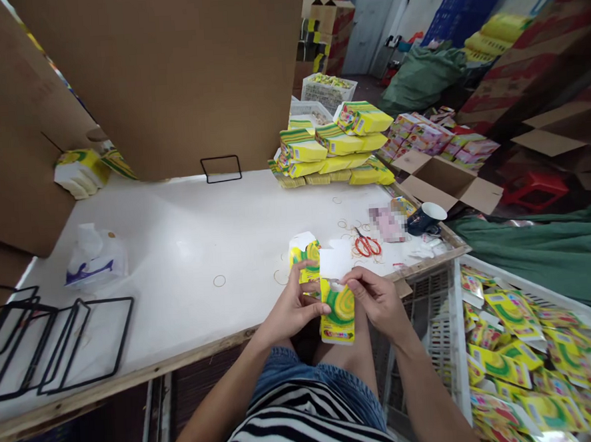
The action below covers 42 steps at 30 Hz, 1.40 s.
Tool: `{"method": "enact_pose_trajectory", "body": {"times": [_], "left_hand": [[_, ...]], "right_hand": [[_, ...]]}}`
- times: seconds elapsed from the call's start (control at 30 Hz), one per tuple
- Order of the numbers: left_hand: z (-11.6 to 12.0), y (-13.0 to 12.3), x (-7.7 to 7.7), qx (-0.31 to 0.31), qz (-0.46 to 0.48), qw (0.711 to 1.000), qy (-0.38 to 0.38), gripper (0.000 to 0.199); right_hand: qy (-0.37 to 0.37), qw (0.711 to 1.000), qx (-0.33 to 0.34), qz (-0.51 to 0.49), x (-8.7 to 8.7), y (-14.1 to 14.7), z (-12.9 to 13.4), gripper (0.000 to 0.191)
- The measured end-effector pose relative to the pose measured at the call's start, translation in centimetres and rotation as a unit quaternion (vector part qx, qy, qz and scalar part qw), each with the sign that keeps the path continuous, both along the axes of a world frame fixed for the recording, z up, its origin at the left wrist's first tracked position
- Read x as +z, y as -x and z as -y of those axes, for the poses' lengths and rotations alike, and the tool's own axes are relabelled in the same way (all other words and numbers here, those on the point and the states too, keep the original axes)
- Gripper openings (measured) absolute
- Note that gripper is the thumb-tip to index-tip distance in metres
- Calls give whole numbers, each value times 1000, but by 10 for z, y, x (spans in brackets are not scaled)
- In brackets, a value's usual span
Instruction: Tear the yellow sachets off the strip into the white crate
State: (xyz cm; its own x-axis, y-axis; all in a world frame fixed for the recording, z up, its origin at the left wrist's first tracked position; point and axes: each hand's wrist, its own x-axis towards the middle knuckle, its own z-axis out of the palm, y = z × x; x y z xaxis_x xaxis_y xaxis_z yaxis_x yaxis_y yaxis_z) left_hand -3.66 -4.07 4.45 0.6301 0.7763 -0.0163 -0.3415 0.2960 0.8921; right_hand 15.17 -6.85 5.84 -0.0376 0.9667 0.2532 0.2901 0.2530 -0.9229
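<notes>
A yellow and green carton (338, 308) with a raised white flap is held upright over the table's front edge. My left hand (298, 304) grips its left side, with the thumb across the front and the fingers reaching up behind it. At the carton's upper right edge, my right hand (375, 299) pinches near the base of the white flap. Just behind my left fingers, a second yellow carton (305, 252) is partly hidden; whether my left hand holds it too is unclear.
Stacked flat cartons (331, 145) stand at the table's back right. Red scissors (368, 246), rubber bands and a dark mug (426, 218) lie to the right. Black wire frames (57, 342) and a tissue pack (95, 260) are left. A crate (461, 351) of filled cartons is at lower right.
</notes>
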Motion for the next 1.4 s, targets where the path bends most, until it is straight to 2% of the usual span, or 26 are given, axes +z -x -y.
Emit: {"method": "enact_pose_trajectory", "body": {"times": [0.07,0.1,0.23,0.3,0.43,0.5,0.63,0.8,0.97,1.03,1.1,1.17,1.23,1.33,1.4], "left_hand": [[-1,-2,-3,4,2,1000,-1,80],[-1,-3,-5,2,-1,1000,-2,81],[-3,-4,-12,16,-40,999,-26,64],[-4,-5,-15,39,-73,995,-56,55],[-2,-9,-17,78,-141,981,-112,47],[-1,-11,-16,74,-152,978,-124,48],[-2,-14,-16,57,-115,987,-101,51],[-4,-15,-18,62,-88,993,-57,51],[-6,-16,-16,61,-92,992,-57,53],[-5,-18,-16,53,-100,991,-64,52],[-5,-19,-15,63,-114,989,-66,51],[-5,-19,-14,80,-122,987,-62,50],[-6,-18,-13,85,-115,988,-56,50],[-10,-13,-10,68,-83,993,-53,53],[-12,-14,-10,53,-71,994,-57,53]], "right_hand": [[9,999,-16,-27,-5,0,-2,28],[14,999,-14,-34,-7,0,-3,32],[-16,1000,-9,16,-8,-9,-4,29],[-23,999,-11,32,-5,-13,-3,35],[83,996,33,6,0,-11,1,35],[114,992,19,44,1,-7,0,37],[106,980,-41,161,-1,0,-4,29],[92,971,-60,212,-5,1,-5,31],[125,982,-5,141,-7,-4,-3,40],[136,980,-17,141,-8,-3,-4,37],[134,973,-57,179,-8,0,-5,34],[121,966,-88,212,-8,3,-6,33],[101,969,-82,208,-8,1,-6,35],[67,984,-52,154,-12,-7,-5,35],[47,991,-62,105,-16,-10,-4,31]]}}
